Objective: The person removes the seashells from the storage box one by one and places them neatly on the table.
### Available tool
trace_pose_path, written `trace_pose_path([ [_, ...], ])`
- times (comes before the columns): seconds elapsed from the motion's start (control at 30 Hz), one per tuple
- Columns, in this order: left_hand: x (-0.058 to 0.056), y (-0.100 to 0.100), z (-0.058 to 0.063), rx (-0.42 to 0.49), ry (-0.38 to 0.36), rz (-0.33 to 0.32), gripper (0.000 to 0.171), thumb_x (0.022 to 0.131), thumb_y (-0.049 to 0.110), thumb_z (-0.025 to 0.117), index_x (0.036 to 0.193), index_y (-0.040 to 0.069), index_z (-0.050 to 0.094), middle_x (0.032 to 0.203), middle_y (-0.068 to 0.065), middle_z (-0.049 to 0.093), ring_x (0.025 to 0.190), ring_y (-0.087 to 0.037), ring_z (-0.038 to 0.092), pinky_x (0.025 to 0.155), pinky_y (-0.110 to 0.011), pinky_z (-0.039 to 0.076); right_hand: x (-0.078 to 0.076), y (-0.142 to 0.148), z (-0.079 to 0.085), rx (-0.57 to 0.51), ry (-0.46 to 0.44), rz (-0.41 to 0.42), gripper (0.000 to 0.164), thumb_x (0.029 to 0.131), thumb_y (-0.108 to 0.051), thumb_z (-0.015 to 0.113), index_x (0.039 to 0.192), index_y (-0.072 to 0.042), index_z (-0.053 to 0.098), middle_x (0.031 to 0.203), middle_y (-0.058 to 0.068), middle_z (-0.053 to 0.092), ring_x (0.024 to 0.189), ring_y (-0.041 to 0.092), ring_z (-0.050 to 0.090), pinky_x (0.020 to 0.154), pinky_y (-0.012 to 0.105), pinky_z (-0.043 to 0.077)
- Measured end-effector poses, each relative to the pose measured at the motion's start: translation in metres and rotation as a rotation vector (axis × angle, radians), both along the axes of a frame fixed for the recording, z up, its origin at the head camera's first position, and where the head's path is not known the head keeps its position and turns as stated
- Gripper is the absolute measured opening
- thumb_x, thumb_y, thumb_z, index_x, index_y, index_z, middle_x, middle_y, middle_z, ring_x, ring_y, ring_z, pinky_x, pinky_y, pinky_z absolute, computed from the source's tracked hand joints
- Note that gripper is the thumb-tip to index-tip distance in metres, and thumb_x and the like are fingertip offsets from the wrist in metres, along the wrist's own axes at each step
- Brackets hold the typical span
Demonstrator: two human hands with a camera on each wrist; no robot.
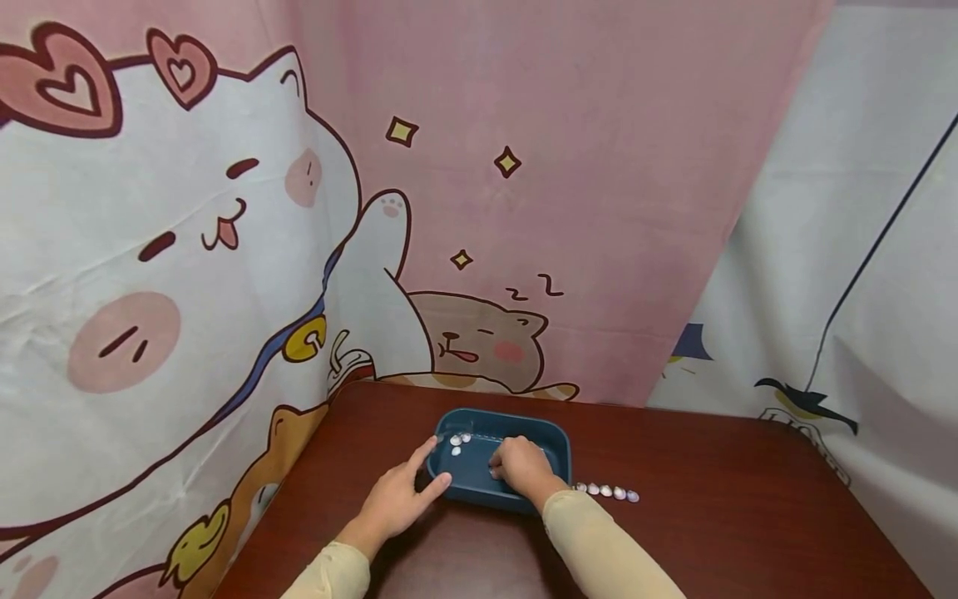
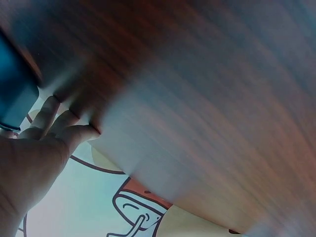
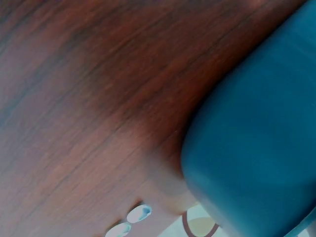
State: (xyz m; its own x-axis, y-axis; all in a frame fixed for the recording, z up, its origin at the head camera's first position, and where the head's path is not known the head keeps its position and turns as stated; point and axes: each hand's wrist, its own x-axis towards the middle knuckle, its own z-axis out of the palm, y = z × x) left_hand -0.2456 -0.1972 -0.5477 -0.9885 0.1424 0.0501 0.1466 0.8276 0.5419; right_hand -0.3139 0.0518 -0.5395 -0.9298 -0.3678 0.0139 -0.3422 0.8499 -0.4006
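A dark blue rectangular tray (image 1: pixel 479 497) with raised walls sits on the table. Inside, on its left part, lie several small shiny pale pieces (image 1: pixel 456 440), roundish like flat gems. My left hand (image 1: pixel 397 499) is at the tray's left end, thumb and forefinger spread along the rim; in the left wrist view this hand (image 2: pixel 34 158) has its other fingers extended beside the tray. My right hand (image 1: pixel 521 467) reaches into the tray, its curled fingertips low at the floor. I cannot tell whether a piece is between them.
Right of the tray, several more shiny pieces (image 1: pixel 605 491) lie in a row on the brown wooden table (image 1: pixel 711 491). Two of these oval pieces (image 3: pixel 139 213) show beside the tray in the right wrist view. A cartoon-printed cloth (image 1: pixel 584 249) hangs behind and left of the table.
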Motion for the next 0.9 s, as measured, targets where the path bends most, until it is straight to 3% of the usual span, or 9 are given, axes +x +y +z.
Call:
trace_pose_path([
  [0.3,0.0017,0.0015,0.0035,0.019,0.000,0.004,0.077,0.102,0.067,0.059,0.167,0.030,0.037,0.147,-0.019,0.067,0.131,-0.041,0.067,0.107,-0.068,0.051,-0.0018,0.0093,0.0030,-0.020,-0.028,0.103,0.011,0.094,-0.018,0.083,0.102,-0.011,0.087,0.101,0.002,0.084,0.094,0.018,0.077,0.089,0.044,0.064],
  [0.6,0.0027,0.0015,0.0033,0.022,-0.011,0.009,0.078,0.102,0.067,0.058,0.167,0.029,0.037,0.146,-0.018,0.067,0.133,-0.041,0.066,0.108,-0.069,0.050,0.0006,0.0068,0.0036,0.016,-0.012,0.152,0.016,0.096,-0.019,0.081,0.109,-0.012,0.087,0.107,0.004,0.084,0.103,0.021,0.079,0.092,0.045,0.064],
  [0.9,0.0000,0.0024,0.0010,0.007,-0.011,0.010,0.078,0.102,0.069,0.057,0.167,0.031,0.037,0.145,-0.019,0.068,0.130,-0.041,0.067,0.105,-0.068,0.052,0.0014,0.0008,0.0045,0.113,0.068,0.152,0.008,0.090,-0.022,0.085,0.087,-0.014,0.085,0.079,-0.005,0.077,0.070,0.009,0.064,0.075,0.036,0.061],
])
